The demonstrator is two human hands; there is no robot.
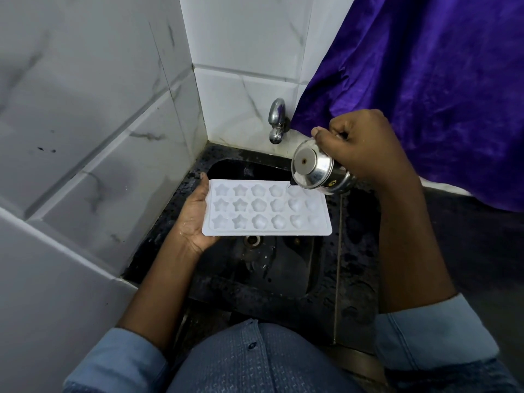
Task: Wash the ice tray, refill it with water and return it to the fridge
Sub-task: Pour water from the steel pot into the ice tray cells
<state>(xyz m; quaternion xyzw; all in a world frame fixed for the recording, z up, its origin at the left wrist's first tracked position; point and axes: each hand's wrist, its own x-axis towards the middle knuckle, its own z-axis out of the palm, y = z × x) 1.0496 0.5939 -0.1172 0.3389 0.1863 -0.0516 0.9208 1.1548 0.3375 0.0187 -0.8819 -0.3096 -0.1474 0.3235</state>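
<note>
The right hand (365,148) grips a tilted steel jug (314,171), trickling water into a far-row cell of the ice tray (266,208). The left hand (195,219) holds the tray's left end above the sink (255,268), cells upward, long axis left-right.

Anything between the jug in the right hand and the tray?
Nothing visible. The right hand tilts the jug, its spout directly above the tray's far right corner. The left hand holds the tray's opposite end, over the sink.
</note>
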